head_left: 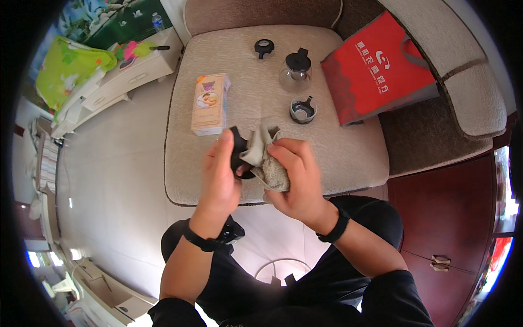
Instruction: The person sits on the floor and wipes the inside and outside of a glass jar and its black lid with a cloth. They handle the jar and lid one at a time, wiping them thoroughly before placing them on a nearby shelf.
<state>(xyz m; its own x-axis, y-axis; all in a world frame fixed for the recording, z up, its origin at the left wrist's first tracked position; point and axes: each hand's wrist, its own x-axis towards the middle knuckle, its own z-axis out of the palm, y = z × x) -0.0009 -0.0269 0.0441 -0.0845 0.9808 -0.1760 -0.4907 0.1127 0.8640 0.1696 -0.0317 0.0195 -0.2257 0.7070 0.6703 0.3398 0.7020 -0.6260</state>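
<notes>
In front of me, above the near edge of the sofa seat, my left hand is closed on a black plastic part, its exact kind partly hidden by the fingers. My right hand grips a crumpled grey-beige cloth, which presses against that black part. Farther off on the seat stands a clear glass pot with a black top. Nearer to me is a small clear cup with a dark rim and spout-like tab. A round black lid-like piece lies at the back.
A peach-coloured box lies left on the beige sofa seat. A red bag leans at the right. Left stands a white low cabinet with a green cloth and a bottle. Dark red cupboard doors are at right.
</notes>
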